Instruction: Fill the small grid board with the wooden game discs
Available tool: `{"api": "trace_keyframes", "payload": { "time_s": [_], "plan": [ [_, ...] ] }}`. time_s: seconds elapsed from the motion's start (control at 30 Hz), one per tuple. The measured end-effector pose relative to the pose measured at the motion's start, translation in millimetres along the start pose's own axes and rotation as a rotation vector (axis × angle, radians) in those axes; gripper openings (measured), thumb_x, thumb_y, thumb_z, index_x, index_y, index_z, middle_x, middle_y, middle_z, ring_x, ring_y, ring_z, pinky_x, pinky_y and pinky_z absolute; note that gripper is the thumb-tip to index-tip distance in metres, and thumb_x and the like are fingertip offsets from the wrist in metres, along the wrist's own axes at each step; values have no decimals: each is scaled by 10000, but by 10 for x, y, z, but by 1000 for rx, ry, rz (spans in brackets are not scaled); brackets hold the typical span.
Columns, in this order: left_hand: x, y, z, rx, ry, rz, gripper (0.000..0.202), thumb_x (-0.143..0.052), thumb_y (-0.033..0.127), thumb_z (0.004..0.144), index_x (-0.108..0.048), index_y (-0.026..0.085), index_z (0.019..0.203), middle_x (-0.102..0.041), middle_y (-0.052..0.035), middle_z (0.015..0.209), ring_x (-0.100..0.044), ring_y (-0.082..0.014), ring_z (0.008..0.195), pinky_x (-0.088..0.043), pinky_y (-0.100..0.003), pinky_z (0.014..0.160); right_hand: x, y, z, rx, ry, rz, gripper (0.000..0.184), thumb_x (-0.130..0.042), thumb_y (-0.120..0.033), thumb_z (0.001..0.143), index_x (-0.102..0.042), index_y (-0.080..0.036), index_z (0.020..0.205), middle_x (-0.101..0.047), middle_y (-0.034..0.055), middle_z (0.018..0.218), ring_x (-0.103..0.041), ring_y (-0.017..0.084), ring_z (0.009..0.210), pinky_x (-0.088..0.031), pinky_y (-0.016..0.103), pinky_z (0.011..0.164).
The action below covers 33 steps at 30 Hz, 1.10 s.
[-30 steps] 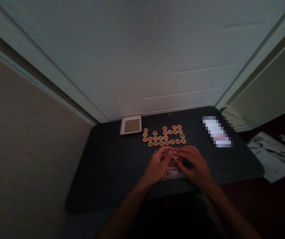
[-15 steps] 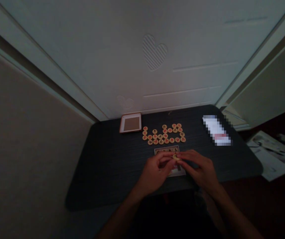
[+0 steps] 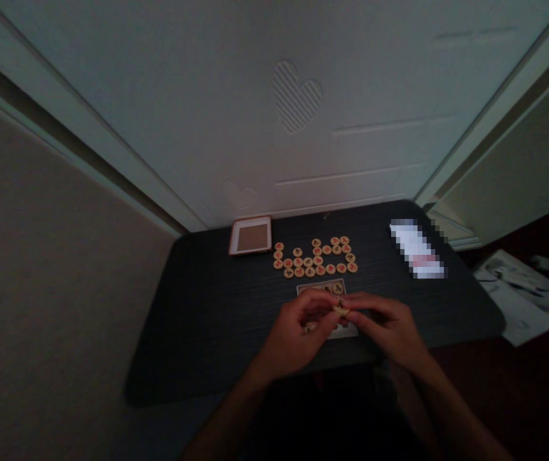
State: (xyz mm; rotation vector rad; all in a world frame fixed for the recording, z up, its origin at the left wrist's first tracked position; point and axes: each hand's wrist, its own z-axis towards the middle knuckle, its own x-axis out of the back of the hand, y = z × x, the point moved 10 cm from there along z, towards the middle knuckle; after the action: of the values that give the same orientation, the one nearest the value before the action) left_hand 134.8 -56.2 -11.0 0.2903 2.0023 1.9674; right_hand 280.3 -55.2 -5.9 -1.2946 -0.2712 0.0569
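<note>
Both hands are meeting over the near middle of the worktop, fingertips pressing toward each other. L hand is curling its fingers in from the left, and R hand is facing it from the right w/ fingers bent. Between their tips they are pinching a small round game piece, pale w/ a dark mark, right where the two hands touch and lifted off the surface. Light is too dim to tell which hand is bearing most of it.

Under the hands a small printed card is lying flat, w/ its far edge showing just beyond the fingertips. Beyond the card, near it but apart from the hands, a cluster of pieces is lying in loose rows. Just left of that a shallow square tray is sitting by the wall. A blurred white item is lying well apart at the far right. Printed sheets are lying on the floor past the worktop's right end.
</note>
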Motion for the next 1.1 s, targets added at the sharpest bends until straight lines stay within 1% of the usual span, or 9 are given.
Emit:
{"api": "trace_keyframes", "payload": {
  "time_s": [0.17, 0.27, 0.33, 0.47, 0.63, 0.8, 0.93, 1.0, 1.1],
  "plan": [
    [28, 42, -23, -8, -13, 51, 195, -706, 280, 916, -650, 186, 1077, -750, -83, 1076, -734, -204, 994, -595, -326, 877, -45, -107, -4, 37, -49, 20, 230, -729, -255, 916, -769, -356, 1118, -780, 6, 1152, -732, 203, 1090, -591, 375, 984],
    [27, 70, -33, -3, -19, 53, 247, -715, 280, 910, -637, 192, 1127, -757, -82, 1077, -741, -207, 993, -598, -325, 880, -37, -148, -4, 54, -47, -36, 273, -728, -262, 913, -747, -356, 1168, -784, 10, 1135, -747, 207, 1046, -622, 363, 920],
    [27, 85, -39, -4, -19, 64, 254, -722, 285, 904, -644, 186, 1124, -758, -89, 1086, -745, -209, 987, -603, -325, 877, -28, -172, -9, 62, -42, -77, 285, -732, -264, 907, -744, -353, 1178, -786, 12, 1126, -755, 211, 1020, -636, 357, 880],
    [37, 134, -49, -57, -5, 91, 216, -730, 268, 895, -673, 174, 1081, -757, -95, 1110, -743, -203, 1000, -601, -314, 891, -11, -258, -25, 99, -29, -92, 272, -720, -246, 912, -749, -333, 1167, -787, 19, 1127, -758, 214, 1018, -635, 378, 902],
    [51, 194, -45, -111, 23, 147, 170, -734, 237, 887, -706, 183, 1045, -770, -78, 1081, -741, -186, 997, -599, -281, 875, 3, -361, -34, 160, -13, -124, 344, -738, -186, 886, -732, -346, 1191, -787, -7, 1131, -759, 192, 1010, -633, 354, 893],
    [48, 284, -35, -162, 49, 204, 155, -738, 237, 877, -731, 190, 1025, -776, -66, 1045, -742, -181, 974, -602, -271, 846, 33, -396, -41, 204, 18, -138, 380, -745, -162, 869, -726, -356, 1196, -788, -14, 1127, -764, 197, 993, -625, 379, 893],
    [49, 261, -27, -119, 68, 220, 178, -736, 287, 875, -729, 184, 1020, -781, -78, 1023, -750, -200, 948, -611, -300, 839, 45, -371, -50, 209, 31, -153, 387, -757, -170, 851, -731, -359, 1187, -790, -8, 1116, -773, 214, 978, -617, 410, 921],
    [46, 228, -24, -86, 67, 201, 194, -735, 311, 873, -723, 182, 1018, -782, -86, 1033, -755, -208, 946, -616, -308, 830, 51, -361, -51, 205, 38, -169, 376, -757, -177, 849, -735, -360, 1177, -791, -8, 1110, -774, 217, 975, -609, 421, 939],
    [39, 208, -18, -71, 59, 172, 197, -736, 318, 869, -714, 182, 1010, -786, -89, 1044, -759, -211, 952, -615, -312, 843, 54, -365, -48, 206, 44, -174, 349, -746, -190, 860, -737, -355, 1168, -793, -5, 1107, -775, 216, 971, -606, 422, 936]
  ]
}}
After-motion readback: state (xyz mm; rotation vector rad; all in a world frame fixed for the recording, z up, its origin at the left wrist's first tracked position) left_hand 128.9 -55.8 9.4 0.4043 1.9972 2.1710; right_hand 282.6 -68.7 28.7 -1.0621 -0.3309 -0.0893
